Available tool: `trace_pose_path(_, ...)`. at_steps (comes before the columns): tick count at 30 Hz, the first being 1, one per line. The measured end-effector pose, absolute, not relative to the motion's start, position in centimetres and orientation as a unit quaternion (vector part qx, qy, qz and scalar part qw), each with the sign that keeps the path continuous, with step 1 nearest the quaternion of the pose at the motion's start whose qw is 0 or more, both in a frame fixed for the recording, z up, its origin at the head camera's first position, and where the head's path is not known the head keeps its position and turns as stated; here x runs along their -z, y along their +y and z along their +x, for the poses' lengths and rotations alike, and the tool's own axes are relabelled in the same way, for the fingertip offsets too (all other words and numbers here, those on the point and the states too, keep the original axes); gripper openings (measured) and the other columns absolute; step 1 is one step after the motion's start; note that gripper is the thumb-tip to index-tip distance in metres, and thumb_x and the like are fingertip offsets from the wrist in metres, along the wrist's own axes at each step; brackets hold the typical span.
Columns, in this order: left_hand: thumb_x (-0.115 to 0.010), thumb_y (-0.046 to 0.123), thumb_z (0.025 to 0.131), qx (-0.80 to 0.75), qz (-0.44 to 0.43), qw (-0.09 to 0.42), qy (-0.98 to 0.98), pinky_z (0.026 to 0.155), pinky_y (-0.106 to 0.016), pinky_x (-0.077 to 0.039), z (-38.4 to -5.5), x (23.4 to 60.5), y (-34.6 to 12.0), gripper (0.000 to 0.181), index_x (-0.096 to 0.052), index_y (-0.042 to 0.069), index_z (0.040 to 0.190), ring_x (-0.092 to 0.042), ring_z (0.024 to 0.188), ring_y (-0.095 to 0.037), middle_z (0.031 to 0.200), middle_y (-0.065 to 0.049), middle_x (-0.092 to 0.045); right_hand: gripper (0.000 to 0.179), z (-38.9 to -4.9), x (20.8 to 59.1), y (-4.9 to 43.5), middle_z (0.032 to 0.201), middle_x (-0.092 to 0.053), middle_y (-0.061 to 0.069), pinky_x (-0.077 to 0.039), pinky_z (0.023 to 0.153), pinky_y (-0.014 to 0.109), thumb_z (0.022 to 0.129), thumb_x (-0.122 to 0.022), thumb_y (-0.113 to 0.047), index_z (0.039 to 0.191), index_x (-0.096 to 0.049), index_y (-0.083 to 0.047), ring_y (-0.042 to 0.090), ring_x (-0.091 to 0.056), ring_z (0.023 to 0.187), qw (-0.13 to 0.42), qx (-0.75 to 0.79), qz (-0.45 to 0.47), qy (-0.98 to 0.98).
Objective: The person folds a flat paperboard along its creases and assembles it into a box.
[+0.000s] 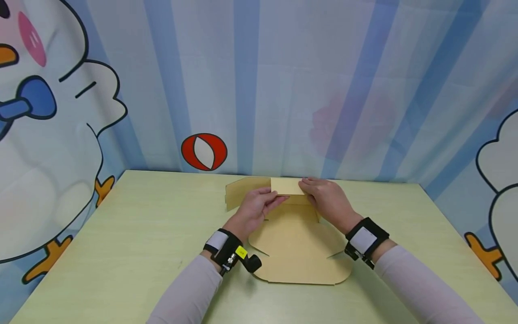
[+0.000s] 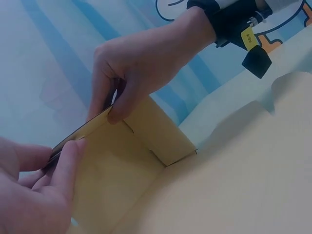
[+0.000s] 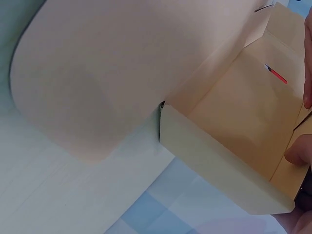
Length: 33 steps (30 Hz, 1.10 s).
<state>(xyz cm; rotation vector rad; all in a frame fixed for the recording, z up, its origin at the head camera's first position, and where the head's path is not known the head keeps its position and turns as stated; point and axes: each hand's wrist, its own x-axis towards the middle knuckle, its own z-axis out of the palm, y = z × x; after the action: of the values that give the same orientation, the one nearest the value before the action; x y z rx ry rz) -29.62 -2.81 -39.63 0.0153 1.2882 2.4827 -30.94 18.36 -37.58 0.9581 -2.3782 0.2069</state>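
Note:
A tan cardboard sheet with rounded near corners and slits in its sides lies on the table, its far part folded up into a shallow box shape. My left hand pinches the top edge of the raised panel between thumb and fingers. At the same panel's right end, my right hand grips the edge, thumb on the inner face in the left wrist view. A side flap sticks out on the left. The right wrist view shows another folded side wall and a narrow slot in the panel.
The pale wooden table extends to both sides of the cardboard. Behind it hangs a blue striped cloth printed with cartoon figures and a red-and-white ball. A small black camera juts from the left wrist strap, over the sheet's near left edge.

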Motion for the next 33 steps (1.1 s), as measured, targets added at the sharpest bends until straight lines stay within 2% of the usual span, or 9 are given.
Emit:
trace_pose_path(7,-0.052,0.005,0.091,-0.854,0.007,0.162,0.494,0.098,-0.037,-0.038,-29.6,39.6,-3.0,0.034,-0.052,-0.004,0.124,-0.061,0.102,-0.024,0.115,-0.018,-0.058,0.03,-31.0,37.5,18.3,0.108,-0.065,0.011,-0.049,0.082,0.041,0.08,-0.067,-0.004,0.11,-0.067,-0.007,0.026,-0.061,0.102,0.282,-0.074,0.362,-0.885)
trace_pose_path(13,-0.057,0.013,0.09,-0.834,0.003,0.152,0.531,0.094,-0.035,-0.042,-29.4,39.8,-3.2,0.038,-0.051,-0.003,0.124,-0.061,0.102,-0.024,0.114,-0.018,-0.057,0.03,-31.0,37.5,18.4,0.109,-0.065,0.011,-0.05,0.081,0.041,0.081,-0.066,-0.003,0.111,-0.066,-0.006,0.027,-0.06,0.102,0.281,-0.081,0.365,-0.884)
trace_pose_path(18,-0.059,0.021,0.088,-0.808,0.018,0.135,0.573,0.093,-0.036,-0.043,-29.3,40.5,-4.2,0.041,-0.054,-0.001,0.123,-0.06,0.102,-0.023,0.119,-0.02,-0.055,0.03,-31.0,37.5,18.5,0.108,-0.065,0.011,-0.05,0.081,0.041,0.081,-0.065,-0.003,0.112,-0.066,-0.006,0.026,-0.061,0.102,0.281,-0.084,0.365,-0.884)
trace_pose_path(26,-0.061,0.016,0.088,-0.75,0.049,0.062,0.656,0.086,-0.037,-0.048,-29.2,41.7,-7.9,0.038,-0.056,-0.005,0.118,-0.062,0.097,-0.028,0.112,-0.022,-0.06,0.032,-31.0,37.6,18.2,0.109,-0.065,0.012,-0.05,0.081,0.041,0.081,-0.065,-0.002,0.112,-0.065,-0.005,0.027,-0.06,0.102,0.279,-0.093,0.37,-0.882)
trace_pose_path(33,-0.063,0.013,0.086,-0.708,0.022,0.045,0.705,0.082,-0.036,-0.05,-29.4,42.3,-9.9,0.039,-0.056,-0.005,0.119,-0.063,0.095,-0.029,0.108,-0.018,-0.061,0.032,-30.9,37.6,18.4,0.11,-0.064,0.011,-0.05,0.081,0.04,0.081,-0.065,-0.002,0.113,-0.065,-0.006,0.026,-0.06,0.103,0.275,-0.089,0.361,-0.887)
